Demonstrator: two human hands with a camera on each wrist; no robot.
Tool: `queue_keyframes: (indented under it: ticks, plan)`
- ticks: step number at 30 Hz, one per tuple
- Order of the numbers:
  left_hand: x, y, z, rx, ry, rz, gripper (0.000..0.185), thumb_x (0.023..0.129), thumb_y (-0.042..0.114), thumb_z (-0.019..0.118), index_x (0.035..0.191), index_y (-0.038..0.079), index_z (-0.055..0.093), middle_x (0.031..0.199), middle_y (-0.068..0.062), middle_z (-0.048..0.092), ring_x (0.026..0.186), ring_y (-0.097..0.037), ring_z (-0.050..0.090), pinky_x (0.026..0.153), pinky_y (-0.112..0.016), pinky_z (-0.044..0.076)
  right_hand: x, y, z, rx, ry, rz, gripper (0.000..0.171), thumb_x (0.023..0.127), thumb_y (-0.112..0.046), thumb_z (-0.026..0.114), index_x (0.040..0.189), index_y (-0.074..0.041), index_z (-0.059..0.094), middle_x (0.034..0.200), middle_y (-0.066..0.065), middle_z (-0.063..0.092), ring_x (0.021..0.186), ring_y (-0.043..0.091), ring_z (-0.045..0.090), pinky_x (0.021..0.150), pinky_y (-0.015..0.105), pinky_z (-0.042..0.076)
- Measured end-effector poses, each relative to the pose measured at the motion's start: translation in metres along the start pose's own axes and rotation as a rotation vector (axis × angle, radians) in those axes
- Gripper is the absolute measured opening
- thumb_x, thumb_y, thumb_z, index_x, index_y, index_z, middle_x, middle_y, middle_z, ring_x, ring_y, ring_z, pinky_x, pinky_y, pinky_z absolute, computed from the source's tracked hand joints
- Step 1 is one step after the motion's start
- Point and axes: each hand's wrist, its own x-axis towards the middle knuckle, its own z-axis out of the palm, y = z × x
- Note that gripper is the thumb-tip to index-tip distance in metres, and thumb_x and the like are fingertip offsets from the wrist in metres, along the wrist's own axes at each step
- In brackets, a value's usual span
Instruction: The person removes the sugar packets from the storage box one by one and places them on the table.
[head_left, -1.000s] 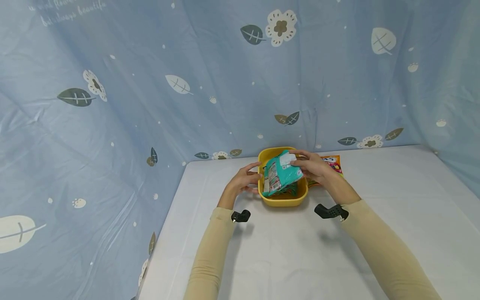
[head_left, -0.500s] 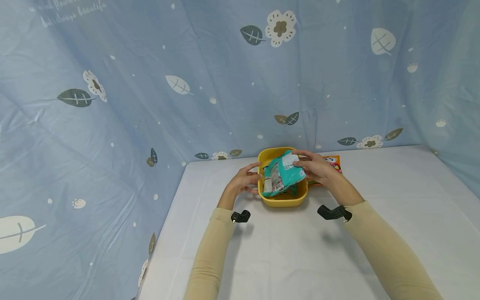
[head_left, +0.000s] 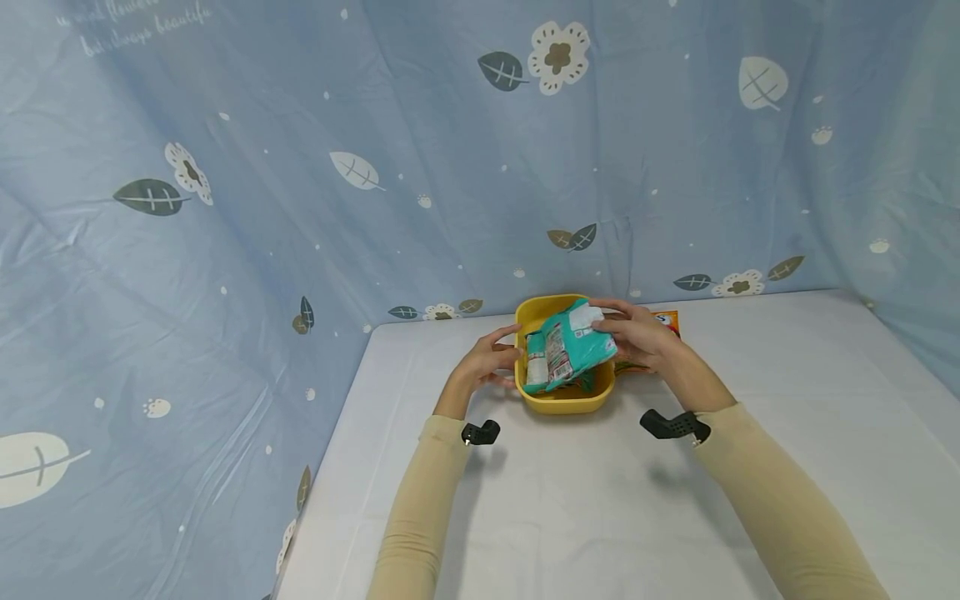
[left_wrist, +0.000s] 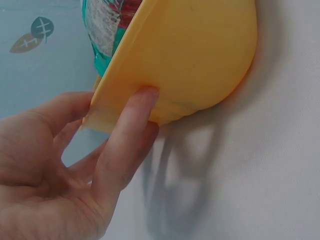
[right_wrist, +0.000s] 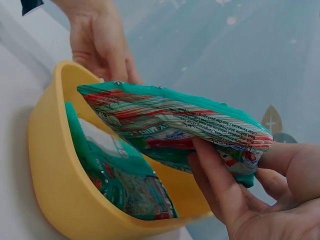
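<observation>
Orange packet [head_left: 666, 320] half behind right hand [head_left: 637, 337]

Teal snack packet [right_wrist: 175, 125] pinched at one end by right hand [right_wrist: 250, 195], tilted over yellow bowl [right_wrist: 60, 195] containing second teal packet [right_wrist: 120, 185]; left hand [right_wrist: 100, 45] at bowl's far rim.

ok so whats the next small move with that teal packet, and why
Probably lower it into the yellow bowl and let go. The right hand grips the teal packet tilted over the rim, another teal packet already lies inside, and the left hand touches the bowl's side.
</observation>
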Motion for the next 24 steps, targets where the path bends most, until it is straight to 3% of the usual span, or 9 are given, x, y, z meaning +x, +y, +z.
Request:
queue_keyframes:
  ticks: [24]
  plan:
    - [0.002, -0.002, -0.001, 0.009, -0.008, -0.001, 0.059, 0.098, 0.016, 0.061, 0.15, 0.036, 0.039, 0.143, -0.015, 0.051, 0.109, -0.031, 0.067, 0.075, -0.047, 0.063, -0.008, -0.004, -0.013, 0.066, -0.005, -0.05, 0.062, 0.099, -0.009, 0.057, 0.154, -0.012, 0.029, 0.124, 0.004, 0.049, 0.083, 0.01, 0.071, 0.067, 0.021, 0.062]
